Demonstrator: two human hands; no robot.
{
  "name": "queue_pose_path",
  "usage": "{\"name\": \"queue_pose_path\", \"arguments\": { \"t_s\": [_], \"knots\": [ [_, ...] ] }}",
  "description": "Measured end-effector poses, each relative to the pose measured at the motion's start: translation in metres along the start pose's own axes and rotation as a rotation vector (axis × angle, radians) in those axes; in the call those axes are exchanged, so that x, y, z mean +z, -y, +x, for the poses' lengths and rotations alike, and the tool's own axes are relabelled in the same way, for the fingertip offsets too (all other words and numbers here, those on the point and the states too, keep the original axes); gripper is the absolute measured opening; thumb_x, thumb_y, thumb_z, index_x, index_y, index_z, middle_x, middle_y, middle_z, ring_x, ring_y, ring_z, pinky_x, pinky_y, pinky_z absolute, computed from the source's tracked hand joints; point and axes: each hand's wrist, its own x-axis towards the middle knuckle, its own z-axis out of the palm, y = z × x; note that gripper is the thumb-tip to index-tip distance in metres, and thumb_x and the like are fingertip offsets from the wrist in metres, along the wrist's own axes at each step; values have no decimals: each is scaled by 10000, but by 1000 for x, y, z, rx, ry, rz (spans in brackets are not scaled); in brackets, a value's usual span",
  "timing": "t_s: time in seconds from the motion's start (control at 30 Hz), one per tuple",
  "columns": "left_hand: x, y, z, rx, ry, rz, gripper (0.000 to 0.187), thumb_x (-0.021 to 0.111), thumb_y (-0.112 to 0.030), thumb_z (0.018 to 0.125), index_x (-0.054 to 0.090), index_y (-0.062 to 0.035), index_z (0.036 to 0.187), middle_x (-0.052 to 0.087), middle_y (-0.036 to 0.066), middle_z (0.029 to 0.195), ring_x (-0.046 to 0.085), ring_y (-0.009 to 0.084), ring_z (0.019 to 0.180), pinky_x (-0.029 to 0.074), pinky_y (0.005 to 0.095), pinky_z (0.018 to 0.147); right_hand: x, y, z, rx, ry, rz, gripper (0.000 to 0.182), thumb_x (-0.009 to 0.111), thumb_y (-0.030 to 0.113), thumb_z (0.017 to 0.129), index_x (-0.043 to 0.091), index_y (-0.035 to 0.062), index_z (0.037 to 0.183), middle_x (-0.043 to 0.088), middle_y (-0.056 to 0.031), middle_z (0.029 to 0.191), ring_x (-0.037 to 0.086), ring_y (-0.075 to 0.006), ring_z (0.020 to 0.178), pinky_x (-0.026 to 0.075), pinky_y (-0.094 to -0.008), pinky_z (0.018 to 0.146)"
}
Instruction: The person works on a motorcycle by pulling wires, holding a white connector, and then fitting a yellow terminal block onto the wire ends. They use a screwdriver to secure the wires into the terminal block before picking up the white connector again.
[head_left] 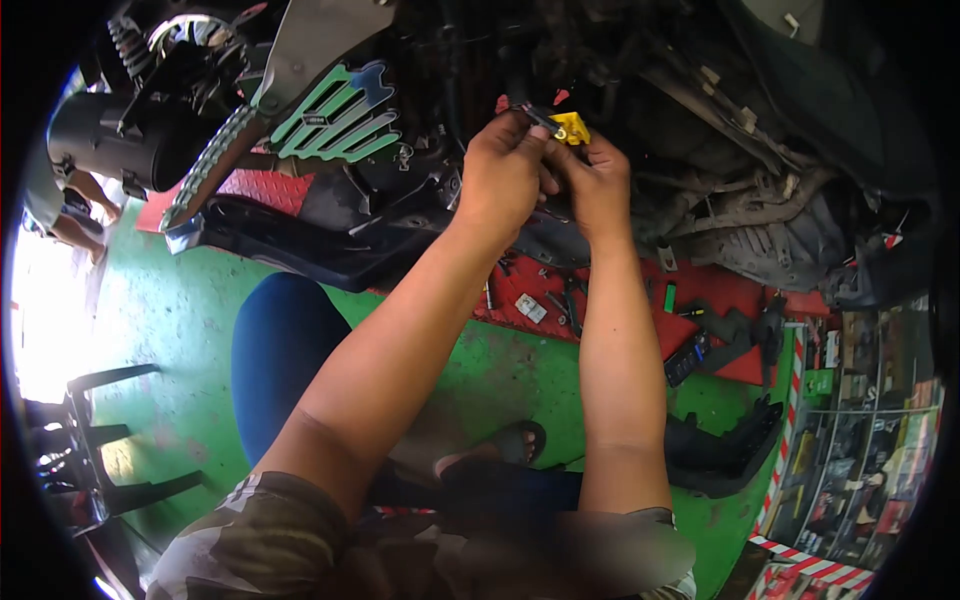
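Both hands are raised close together in front of a partly stripped motorcycle. My left hand (503, 170) has its fingers closed on a small dark part (543, 119) with a metallic look. My right hand (598, 182) is closed beside it, its fingertips at a bright yellow piece (571, 128). The two small pieces touch or nearly touch; whether they are joined is too small to tell. Dark frame parts and cables lie behind the hands. A green slatted guard (338, 118) is to the left of my left hand.
Under the motorcycle, a red platform (515, 318) bears several tools, a small white packet (530, 308) and a black device (686, 360). Black panels (725, 450) lie on the green floor at right, near a glass display case (865, 430). Another person's legs (80, 235) show far left.
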Motion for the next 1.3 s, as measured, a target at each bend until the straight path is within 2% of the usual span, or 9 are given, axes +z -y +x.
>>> {"name": "queue_pose_path", "arguments": {
  "t_s": [0.07, 0.2, 0.33, 0.4, 0.43, 0.53, 0.77, 1.03, 1.3],
  "knots": [
    [-1, -2, 0, -9, -10, 57, 150, 565, -96, 1039, 656, 16, 1082, 655, 45, 764, 574, 97, 513, 427, 241, 471, -4, -1, 2, 17, -53, -221, 225, 753, 80, 938, 714, 12, 1149, 739, -14, 960, 647, -67, 836, 507, -231, 733],
    [0, -7, -2, -32, -45, 47, 167, 582, -87, 1025, 665, 46, 1083, 665, 57, 757, 566, 95, 505, 422, 257, 460, 7, -3, -2, -113, -119, -96, 312, 756, 29, 919, 664, -13, 1215, 741, -53, 1046, 675, -97, 901, 522, -244, 794],
    [1, -11, -3, -55, -66, 75, 181, 586, -88, 1020, 674, 56, 1085, 679, 67, 752, 573, 98, 498, 432, 257, 465, 18, 0, -6, -197, -164, -115, 327, 708, -4, 957, 609, -36, 1267, 720, -43, 1023, 656, -70, 846, 512, -214, 745],
    [0, -11, -2, -33, -69, 116, 189, 589, -90, 1014, 689, 59, 1072, 689, 74, 740, 596, 106, 491, 445, 258, 462, 16, 6, -8, -197, -169, -193, 331, 714, 11, 943, 631, -22, 1262, 736, -75, 1065, 678, -110, 955, 523, -254, 845],
    [0, -11, -1, -40, -69, 117, 189, 589, -90, 1014, 689, 59, 1072, 689, 74, 740, 596, 106, 491, 445, 258, 462, 16, 9, -7, -190, -147, -201, 354, 690, 4, 936, 616, -25, 1281, 735, -73, 1056, 677, -108, 930, 524, -258, 835],
    [1, -9, 0, -45, -74, 112, 192, 595, -96, 1009, 702, 58, 1055, 697, 78, 733, 617, 115, 486, 449, 260, 445, 10, 5, -1, -235, -132, -352, 377, 683, 10, 918, 609, -32, 1286, 735, -75, 1045, 677, -107, 923, 527, -265, 823],
    [-3, -9, 2, -19, -62, 175, 240, 630, -115, 983, 699, 62, 1131, 688, 72, 732, 608, 116, 479, 430, 254, 431, 11, 7, 0, -232, -151, -375, 403, 709, 38, 865, 628, -37, 1253, 751, -105, 1014, 701, -128, 898, 546, -279, 816],
    [-1, -15, -2, -20, -80, 216, 260, 646, -109, 967, 697, 73, 1145, 688, 74, 744, 585, 114, 475, 416, 257, 439, 11, 7, 1, -266, -179, -452, 385, 750, 78, 843, 661, -22, 1204, 772, -133, 992, 739, -164, 900, 570, -304, 813],
    [-4, -16, 1, -45, -43, 240, 248, 655, -145, 975, 688, 37, 1140, 605, 16, 676, 523, 100, 488, 413, 251, 472, 8, 1, 5, -279, -198, -545, 438, 782, 140, 806, 661, -9, 1200, 765, -189, 1006, 763, -253, 932, 585, -356, 827]
  ]
}}
